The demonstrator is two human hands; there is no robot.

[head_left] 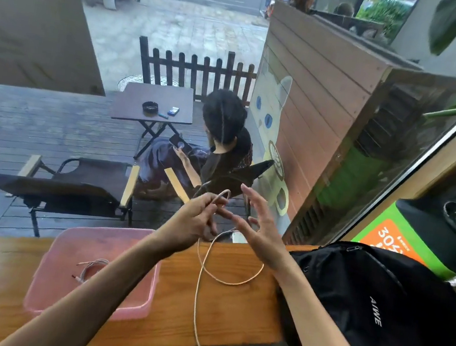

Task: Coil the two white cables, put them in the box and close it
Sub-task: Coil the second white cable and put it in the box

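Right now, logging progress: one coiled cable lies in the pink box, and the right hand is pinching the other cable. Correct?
Not quite. The head view shows the left hand pinching the other cable; the right hand is open beside it. One coiled cable does lie in the pink box.

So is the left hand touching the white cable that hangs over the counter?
Touching. The head view shows the left hand pinching a loop of the white cable between its fingers, while the open right hand hovers beside it.

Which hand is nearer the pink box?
Left. The left hand hovers just above the pink box rim's far right corner; the right hand is farther right.
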